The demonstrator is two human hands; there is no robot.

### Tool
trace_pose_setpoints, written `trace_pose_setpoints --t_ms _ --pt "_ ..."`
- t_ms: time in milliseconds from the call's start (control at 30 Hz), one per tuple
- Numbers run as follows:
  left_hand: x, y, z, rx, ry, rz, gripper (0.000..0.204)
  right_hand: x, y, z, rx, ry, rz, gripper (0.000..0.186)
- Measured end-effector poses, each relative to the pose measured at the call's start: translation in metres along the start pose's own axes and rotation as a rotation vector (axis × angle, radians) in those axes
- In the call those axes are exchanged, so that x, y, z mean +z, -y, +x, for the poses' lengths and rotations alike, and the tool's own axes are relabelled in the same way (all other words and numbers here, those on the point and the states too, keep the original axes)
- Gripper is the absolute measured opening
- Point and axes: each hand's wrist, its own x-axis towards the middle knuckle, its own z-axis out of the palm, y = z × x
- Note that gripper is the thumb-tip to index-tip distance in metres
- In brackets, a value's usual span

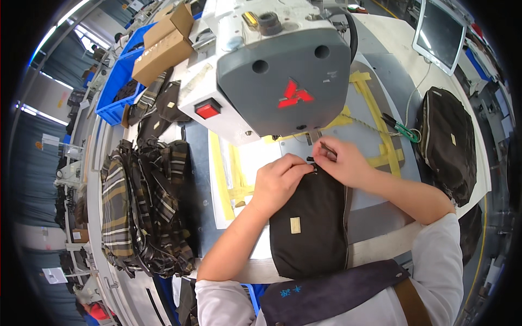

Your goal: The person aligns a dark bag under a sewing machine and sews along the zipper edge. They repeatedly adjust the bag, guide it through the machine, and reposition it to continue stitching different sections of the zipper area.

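A dark brown fabric pouch (309,228) with a zipper along its right side and a small pale tag lies below the grey head of a sewing machine (283,60). My left hand (280,182) is closed on the pouch's upper end, fingertips pinched at the zipper end. My right hand (340,162) is just right of it, thumb and forefinger pinched on a small dark strip, perhaps a zipper tab; its exact shape is unclear. The work plate (380,146) around them has yellow tape on it. Green-handled scissors (405,130) lie to the right of my right hand.
Plaid fabric pieces (130,212) are heaped at the left. Behind them are blue bins (111,106) and cardboard boxes (157,60). Another dark pouch (446,146) lies at the table's right side, with a screen (437,35) beyond. A red switch (207,110) is on the machine's side.
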Motion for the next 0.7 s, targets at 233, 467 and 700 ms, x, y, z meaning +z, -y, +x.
trace_pose_setpoints --t_ms 233,467,700 --pt "-0.006 0.017 0.003 -0.333 0.027 -0.526 0.014 -0.016 0.012 0.003 0.065 0.202 0.237 0.021" --pt "-0.010 0.019 0.006 -0.365 0.121 -0.636 0.013 -0.021 0.019 0.008 0.083 0.264 0.148 0.023" --pt "-0.012 0.020 0.006 -0.418 0.214 -0.639 0.012 -0.019 0.017 0.007 -0.175 0.246 -0.157 0.012"
